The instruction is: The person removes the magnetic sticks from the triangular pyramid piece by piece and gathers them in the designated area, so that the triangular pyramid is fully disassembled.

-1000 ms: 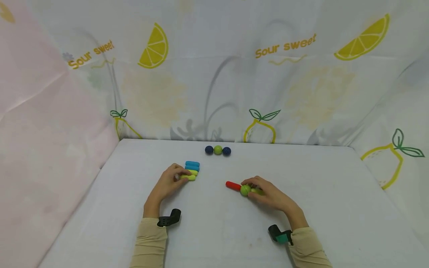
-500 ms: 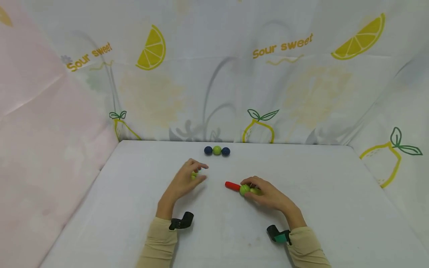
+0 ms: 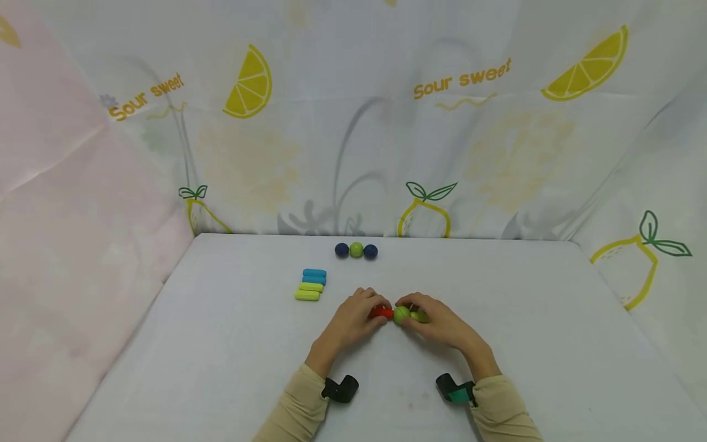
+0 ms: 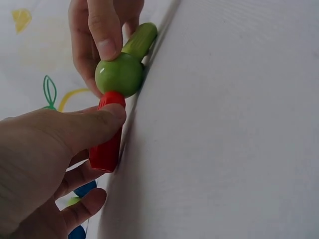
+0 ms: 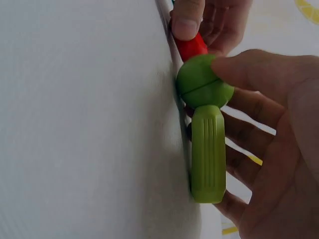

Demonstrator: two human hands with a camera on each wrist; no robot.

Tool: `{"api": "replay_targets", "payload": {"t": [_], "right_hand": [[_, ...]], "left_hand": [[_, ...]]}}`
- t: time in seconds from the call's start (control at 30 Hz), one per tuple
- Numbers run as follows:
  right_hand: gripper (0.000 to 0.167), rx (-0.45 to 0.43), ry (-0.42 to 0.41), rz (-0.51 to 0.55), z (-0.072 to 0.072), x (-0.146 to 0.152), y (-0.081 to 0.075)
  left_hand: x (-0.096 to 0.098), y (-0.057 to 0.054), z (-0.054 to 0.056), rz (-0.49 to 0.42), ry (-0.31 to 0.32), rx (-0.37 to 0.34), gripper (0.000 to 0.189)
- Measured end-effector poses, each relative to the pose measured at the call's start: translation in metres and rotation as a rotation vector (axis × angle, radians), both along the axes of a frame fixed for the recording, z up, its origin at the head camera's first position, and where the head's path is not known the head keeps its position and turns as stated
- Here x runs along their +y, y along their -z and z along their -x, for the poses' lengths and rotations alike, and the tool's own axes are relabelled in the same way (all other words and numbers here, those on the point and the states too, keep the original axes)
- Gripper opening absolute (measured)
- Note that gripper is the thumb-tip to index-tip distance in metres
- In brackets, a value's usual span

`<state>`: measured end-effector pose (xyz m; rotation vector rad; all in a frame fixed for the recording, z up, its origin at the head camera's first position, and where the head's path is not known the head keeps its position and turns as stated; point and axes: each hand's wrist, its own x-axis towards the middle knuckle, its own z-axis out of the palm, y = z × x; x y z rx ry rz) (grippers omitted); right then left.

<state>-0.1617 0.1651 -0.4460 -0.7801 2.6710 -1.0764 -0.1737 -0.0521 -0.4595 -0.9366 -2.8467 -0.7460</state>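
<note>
My left hand (image 3: 353, 319) pinches a red ribbed rod (image 4: 107, 142) between thumb and fingers. One end of that rod meets a green ball (image 5: 202, 82), which has a dark seam line across it. Thumb and fingers of my right hand (image 3: 442, 323) grip the ball from either side. A yellow-green ribbed rod (image 5: 208, 154) extends from the ball's other side, under the right palm. Red rod, ball and green rod form a nearly straight row low over the white table. The far fingers of the left hand hang loose in the left wrist view.
Left of the hands lie two blue rods (image 3: 314, 276) and two yellow rods (image 3: 308, 292), stacked side by side. Near the table's back edge a green ball (image 3: 356, 250) sits between two dark blue balls (image 3: 342, 250). A printed curtain (image 3: 309, 153) hangs behind the white table (image 3: 221, 368).
My left hand has moved right and toward me, from the yellow rods to the red rod, and now pinches it. The red rod is turned straighter. My right hand keeps its grip on the ball.
</note>
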Motion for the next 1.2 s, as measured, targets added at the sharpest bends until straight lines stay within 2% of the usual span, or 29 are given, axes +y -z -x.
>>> {"api": "replay_targets", "payload": {"t": [0.37,0.47,0.57,0.67,0.83,0.97,1.1,1.2], "right_hand": [[0.029,0.019,0.027,-0.016,0.0,-0.004,-0.004],[0.028,0.023,0.047,-0.012,0.0,-0.004,-0.002],[0.027,0.028,0.072,-0.002,0.0,-0.001,-0.001],[0.028,0.017,0.08,0.01,0.002,0.001,0.001],[0.031,-0.012,0.05,0.019,0.003,0.004,0.003],[0.029,-0.027,0.05,0.022,0.003,0.007,0.002],[0.028,-0.019,0.064,0.023,0.004,0.007,0.003],[0.03,0.001,0.068,0.03,0.005,0.008,0.004]], "left_hand": [[-0.006,-0.007,0.001,0.006,0.066,-0.054,0.019],[-0.009,-0.008,0.001,0.003,0.095,-0.088,0.019],[-0.015,-0.009,0.002,-0.016,0.118,-0.128,0.019],[-0.026,-0.011,0.004,-0.05,0.116,-0.144,0.02],[-0.058,-0.017,0.007,-0.146,0.071,-0.172,0.022],[-0.09,-0.021,0.008,-0.212,-0.008,-0.187,0.018],[-0.119,-0.021,0.008,-0.228,-0.093,-0.193,0.016],[-0.134,-0.019,0.009,-0.233,-0.136,-0.174,0.016]]}}
